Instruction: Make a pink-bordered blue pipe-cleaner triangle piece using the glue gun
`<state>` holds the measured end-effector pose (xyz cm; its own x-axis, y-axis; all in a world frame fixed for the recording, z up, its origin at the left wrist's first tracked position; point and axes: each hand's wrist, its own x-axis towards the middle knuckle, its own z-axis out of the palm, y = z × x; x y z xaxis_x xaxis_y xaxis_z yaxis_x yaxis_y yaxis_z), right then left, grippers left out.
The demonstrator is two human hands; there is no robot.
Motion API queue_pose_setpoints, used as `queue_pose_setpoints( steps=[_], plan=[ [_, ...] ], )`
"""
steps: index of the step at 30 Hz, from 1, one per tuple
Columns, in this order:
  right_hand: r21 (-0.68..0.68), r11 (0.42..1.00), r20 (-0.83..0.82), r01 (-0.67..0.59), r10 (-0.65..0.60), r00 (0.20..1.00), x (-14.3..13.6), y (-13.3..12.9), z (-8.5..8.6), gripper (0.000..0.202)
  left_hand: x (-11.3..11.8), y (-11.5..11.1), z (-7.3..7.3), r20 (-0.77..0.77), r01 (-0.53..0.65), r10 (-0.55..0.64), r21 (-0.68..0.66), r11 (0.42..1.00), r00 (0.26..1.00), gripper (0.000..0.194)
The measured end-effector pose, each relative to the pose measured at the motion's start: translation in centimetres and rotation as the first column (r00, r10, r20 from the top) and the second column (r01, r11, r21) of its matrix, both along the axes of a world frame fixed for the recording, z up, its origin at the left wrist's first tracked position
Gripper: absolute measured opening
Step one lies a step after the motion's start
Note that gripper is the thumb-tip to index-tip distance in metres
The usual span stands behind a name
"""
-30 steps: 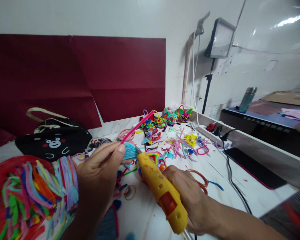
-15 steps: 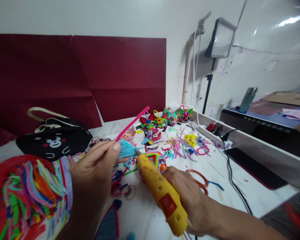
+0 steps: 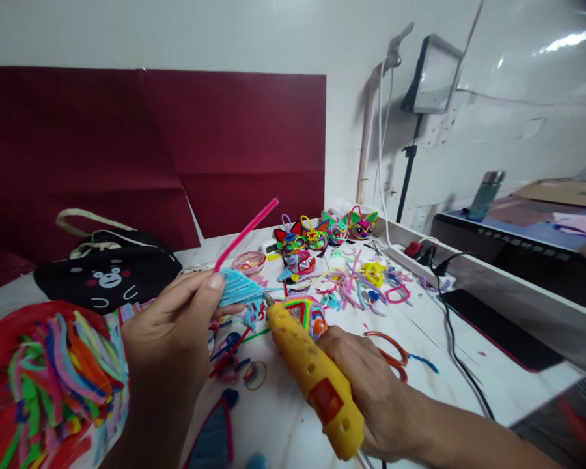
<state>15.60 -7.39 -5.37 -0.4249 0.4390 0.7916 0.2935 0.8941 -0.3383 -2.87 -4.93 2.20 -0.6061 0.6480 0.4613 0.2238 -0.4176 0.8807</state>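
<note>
Between the thumb and fingers of my left hand (image 3: 176,332) is a light-blue leaf-shaped piece made of pipe cleaners (image 3: 241,288). A pink pipe cleaner (image 3: 247,234) sticks up from the same grip, slanting to the right. My right hand (image 3: 366,384) is wrapped round a yellow hot glue gun (image 3: 315,374), its nozzle at the right end of the blue piece; I cannot tell whether they touch. Behind the gun lies a rainbow-striped pipe-cleaner piece (image 3: 305,312), partly hidden. A darker blue piece with pink edging (image 3: 212,433) lies at the front.
Several colourful animal-head ornaments (image 3: 293,241) stand at the back. Loose pipe cleaners (image 3: 351,286) are strewn before them. Orange-handled scissors (image 3: 390,348) and a black phone (image 3: 501,329) lie right. A red bag of pipe cleaners (image 3: 0,339) and a black bag (image 3: 107,273) sit left.
My left hand has shifted a little left with the blue piece and the pink pipe cleaner, away from the gun. My right hand with the glue gun has barely moved.
</note>
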Motion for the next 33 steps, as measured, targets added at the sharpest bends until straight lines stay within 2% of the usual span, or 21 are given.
queue_pose_setpoints(
  steps=[3,15,21,27,30,33],
  plan=[
    [0.0,1.0,-0.002,0.0,0.0,1.0,0.0,0.0,0.0,0.03,0.1,-0.2,0.2,0.041,0.002,-0.001,-0.009,1.0,0.999,0.012],
    [0.007,1.0,0.025,0.03,-0.03,0.999,0.1,0.0,0.1,0.027,0.3,-0.2,0.6,0.0,-0.073,0.073,-0.036,0.997,0.997,0.016],
    [0.003,1.0,0.025,0.024,-0.024,0.999,0.1,0.0,0.0,0.03,0.2,-0.1,0.3,0.032,-0.007,0.007,-0.003,1.0,0.999,0.01],
    [0.001,1.0,0.023,0.029,-0.029,0.999,-0.1,0.0,0.0,0.03,-0.2,0.0,-0.1,-0.026,0.03,-0.03,-0.025,0.999,0.999,0.008],
    [0.011,1.0,0.008,0.021,-0.021,1.0,-0.1,0.0,0.2,0.031,-0.4,0.0,-0.3,-0.071,0.083,-0.086,-0.046,0.996,0.994,0.009],
    [0.024,0.999,0.007,0.024,-0.024,1.0,-0.1,0.0,0.3,0.033,-0.1,0.1,-0.6,-0.05,0.112,-0.114,-0.039,0.993,0.992,0.008]
  ],
)
